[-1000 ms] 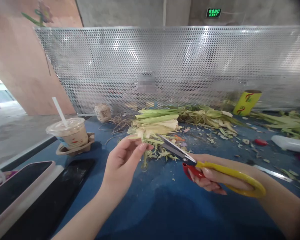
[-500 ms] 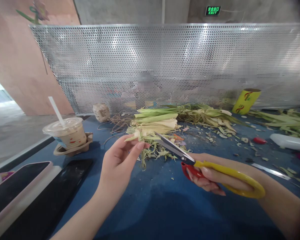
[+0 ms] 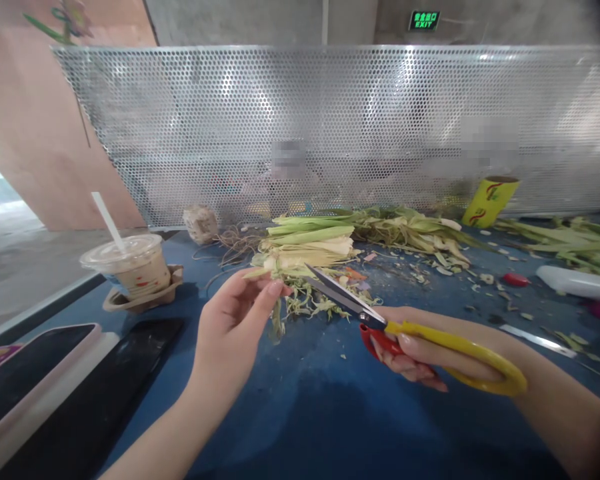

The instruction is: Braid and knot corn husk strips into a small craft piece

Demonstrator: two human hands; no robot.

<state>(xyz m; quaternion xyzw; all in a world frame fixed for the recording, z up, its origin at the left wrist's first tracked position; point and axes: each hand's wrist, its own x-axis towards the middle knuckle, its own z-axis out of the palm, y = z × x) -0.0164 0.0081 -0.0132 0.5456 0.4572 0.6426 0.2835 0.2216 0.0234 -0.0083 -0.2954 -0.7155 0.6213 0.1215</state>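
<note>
In my right hand (image 3: 415,357) is a pair of scissors (image 3: 460,343) with one yellow and one red handle. Their blades are parted a little and point up and left, tips near the cut husk scraps. My left hand (image 3: 235,313) pinches a strip of pale green corn husk (image 3: 255,272) between thumb and fingers, left of the blade tips. Just behind it lies a stack of corn husks (image 3: 310,233), green on top and pale yellow below. Curled husk trimmings (image 3: 313,303) lie in front of the stack, between my two hands.
On the left are a lidded drink cup (image 3: 135,267) in a cardboard holder and phones (image 3: 145,340). Twine (image 3: 235,241) lies behind. More husks (image 3: 415,233), a yellow tube (image 3: 490,200), a blade (image 3: 537,340) and a white bottle-like object (image 3: 575,281) are rightward. A perforated metal screen (image 3: 330,120) stands behind.
The whole view has shifted slightly, with things appearing a little further left. My left hand still pinches the husk and the scissors stay parted much as before.
</note>
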